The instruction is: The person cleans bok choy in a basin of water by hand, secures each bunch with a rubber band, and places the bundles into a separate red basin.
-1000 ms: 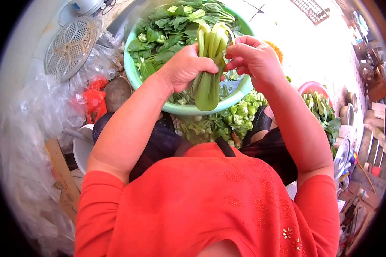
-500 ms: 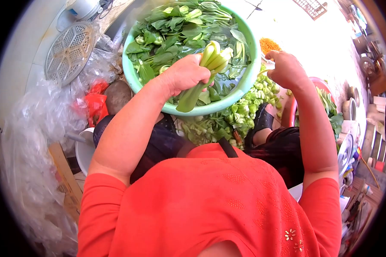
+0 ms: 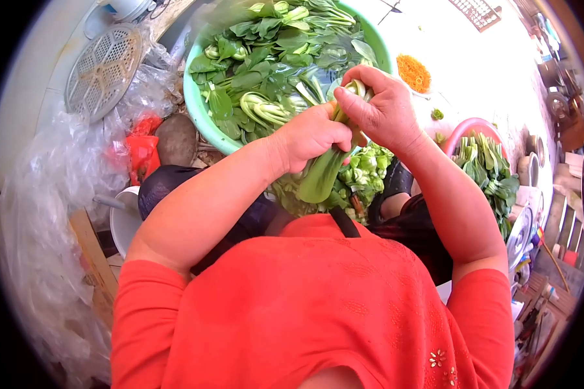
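Note:
My left hand (image 3: 315, 137) is wrapped round a head of bok choy (image 3: 323, 175), its leaves hanging down toward my lap. At the stem end, my right hand (image 3: 384, 107) has thumb and fingers closed on the pale stalks. Both hands are over the near right rim of a green basin (image 3: 209, 135), which holds water and many bok choy heads (image 3: 266, 71). Below the hands, trimmed leaves and stalk pieces (image 3: 368, 170) lie heaped on the floor between my feet.
To the right stands a pink basin (image 3: 475, 124) with more bok choy (image 3: 490, 172). An orange scrubbing mesh (image 3: 413, 73) lies beyond the green basin. On the left are plastic bags (image 3: 52, 214), a round perforated lid (image 3: 104, 72), a stone (image 3: 176, 141) and a white bucket (image 3: 124, 223).
My right hand has come in from the right, near the orange mesh, to the stem end of the bok choy. My left hand has brought the bok choy slightly closer to me.

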The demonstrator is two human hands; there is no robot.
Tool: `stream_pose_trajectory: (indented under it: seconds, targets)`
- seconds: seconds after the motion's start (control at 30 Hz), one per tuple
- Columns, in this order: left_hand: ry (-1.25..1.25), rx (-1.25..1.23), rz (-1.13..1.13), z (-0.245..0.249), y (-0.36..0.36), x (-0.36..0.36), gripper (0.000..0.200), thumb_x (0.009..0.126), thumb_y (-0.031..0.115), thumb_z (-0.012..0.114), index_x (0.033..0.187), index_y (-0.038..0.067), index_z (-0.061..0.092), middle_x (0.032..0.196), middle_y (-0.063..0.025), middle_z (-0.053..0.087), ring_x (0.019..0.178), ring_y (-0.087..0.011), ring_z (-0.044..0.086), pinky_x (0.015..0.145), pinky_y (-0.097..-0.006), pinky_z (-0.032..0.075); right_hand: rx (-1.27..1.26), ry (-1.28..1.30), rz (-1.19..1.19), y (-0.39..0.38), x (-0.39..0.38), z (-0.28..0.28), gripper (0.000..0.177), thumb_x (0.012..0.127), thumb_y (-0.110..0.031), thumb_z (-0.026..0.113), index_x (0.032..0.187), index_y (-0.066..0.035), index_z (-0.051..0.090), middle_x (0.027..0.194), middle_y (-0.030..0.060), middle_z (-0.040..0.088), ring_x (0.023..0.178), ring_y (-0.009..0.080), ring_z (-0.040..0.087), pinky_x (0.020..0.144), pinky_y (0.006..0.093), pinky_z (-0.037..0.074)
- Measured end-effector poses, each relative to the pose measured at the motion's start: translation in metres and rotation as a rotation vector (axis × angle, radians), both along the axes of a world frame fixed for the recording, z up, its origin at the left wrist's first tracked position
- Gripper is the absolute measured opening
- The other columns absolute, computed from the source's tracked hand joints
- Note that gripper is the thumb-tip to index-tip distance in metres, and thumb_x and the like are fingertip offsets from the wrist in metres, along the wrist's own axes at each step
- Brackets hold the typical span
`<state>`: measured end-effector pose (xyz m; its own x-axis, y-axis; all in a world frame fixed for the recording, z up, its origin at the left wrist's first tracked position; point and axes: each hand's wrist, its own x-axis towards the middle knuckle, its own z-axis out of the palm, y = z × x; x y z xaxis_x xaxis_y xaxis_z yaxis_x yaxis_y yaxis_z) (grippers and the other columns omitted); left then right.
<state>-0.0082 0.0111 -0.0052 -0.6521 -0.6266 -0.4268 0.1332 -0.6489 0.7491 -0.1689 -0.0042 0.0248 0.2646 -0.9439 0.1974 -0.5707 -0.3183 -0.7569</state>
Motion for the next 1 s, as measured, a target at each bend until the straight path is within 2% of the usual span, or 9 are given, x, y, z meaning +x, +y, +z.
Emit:
stream_pose_trajectory:
  seconds: [0.13,0.27,0.33,0.4,0.43,0.53,0.63,0.83,1.0]
  targets:
    - [0.055,0.097,-0.006,-0.004,0.008,0.002,0.032,0.075,-0.004,0.05,0.106,-0.003,0.057,0.094,-0.0139,0.063,0.084,-0.0235,0.065,0.075,-0.0342,0.053,-0.057,0.024,0.056,0.002,0.005,-0.004,0.019,0.078,-0.02,0.066,0.087,-0.004,0.062,0.069,0.0115,0.057,0.061,0.02,0.056,0.06,0.031,0.046]
    - [0.067,0.069,-0.012,-0.005,0.011,0.009,0.027,0.075,-0.003,0.049,0.101,-0.002,0.057,0.085,-0.0125,0.062,0.075,-0.0217,0.063,0.071,-0.0332,0.053,-0.054,-0.038,0.115,-0.003,0.013,-0.008,0.023,0.079,-0.026,0.067,0.088,-0.006,0.063,0.067,0.0109,0.059,0.062,0.0235,0.061,0.06,0.0353,0.05]
    - [0.012,0.036,0.025,0.001,0.007,0.014,0.022,0.074,-0.001,0.05,0.096,-0.002,0.056,0.079,-0.0105,0.059,0.066,-0.0197,0.059,0.064,-0.0311,0.051,0.093,-0.095,0.135,-0.008,0.014,-0.008,0.027,0.084,-0.032,0.066,0.092,-0.006,0.063,0.068,0.0061,0.058,0.056,0.0151,0.057,0.055,0.0299,0.047]
    - [-0.074,-0.04,0.141,0.001,-0.002,0.025,0.021,0.074,0.001,0.051,0.095,-0.002,0.055,0.076,-0.0097,0.057,0.058,-0.0175,0.056,0.057,-0.0282,0.049,0.515,-0.461,-0.019,-0.024,0.013,-0.006,0.034,0.089,-0.038,0.062,0.098,-0.006,0.063,0.07,0.0012,0.057,0.054,0.007,0.05,0.049,0.0232,0.041]
    - [-0.109,-0.063,0.23,0.008,-0.008,0.032,0.021,0.075,0.001,0.052,0.095,-0.003,0.055,0.076,-0.0096,0.057,0.057,-0.017,0.055,0.056,-0.0279,0.048,0.482,-0.54,-0.041,-0.035,0.009,-0.016,0.039,0.09,-0.042,0.06,0.104,-0.005,0.062,0.072,-0.0007,0.056,0.052,0.0042,0.046,0.046,0.0191,0.036]
    - [-0.122,-0.133,0.459,0.024,-0.03,0.062,0.022,0.076,0.001,0.053,0.097,-0.004,0.055,0.075,-0.0094,0.057,0.055,-0.016,0.054,0.053,-0.027,0.047,0.527,-0.248,-0.239,-0.06,0.002,-0.046,0.03,0.086,-0.031,0.066,0.098,-0.003,0.065,0.072,0.0006,0.058,0.052,0.0061,0.049,0.049,0.022,0.042]
    - [-0.109,-0.144,0.575,0.031,-0.041,0.086,0.022,0.078,0.002,0.053,0.099,-0.004,0.055,0.075,-0.0089,0.057,0.055,-0.0155,0.054,0.056,-0.0291,0.048,0.617,-0.006,-0.159,-0.07,-0.002,-0.093,0.017,0.08,-0.019,0.067,0.087,-0.004,0.069,0.069,0.0009,0.062,0.055,0.0086,0.056,0.054,0.0255,0.048]
    - [-0.035,-0.15,0.585,0.031,-0.044,0.094,0.022,0.08,0.004,0.054,0.101,-0.003,0.055,0.076,-0.0081,0.057,0.058,-0.0157,0.054,0.06,-0.0296,0.048,0.484,0.486,-0.091,-0.074,0.024,-0.168,0.025,0.075,-0.026,0.065,0.093,-0.011,0.071,0.088,0.0133,0.069,0.085,0.0305,0.065,0.08,0.0369,0.052]
    - [-0.068,-0.147,0.578,0.03,-0.047,0.094,0.02,0.079,0.004,0.057,0.099,-0.002,0.056,0.076,-0.0074,0.057,0.058,-0.0147,0.054,0.058,-0.0274,0.047,0.411,0.643,-0.129,-0.067,0.034,-0.179,0.023,0.073,-0.026,0.066,0.089,-0.009,0.07,0.086,0.0143,0.069,0.086,0.0305,0.065,0.081,0.0393,0.051]
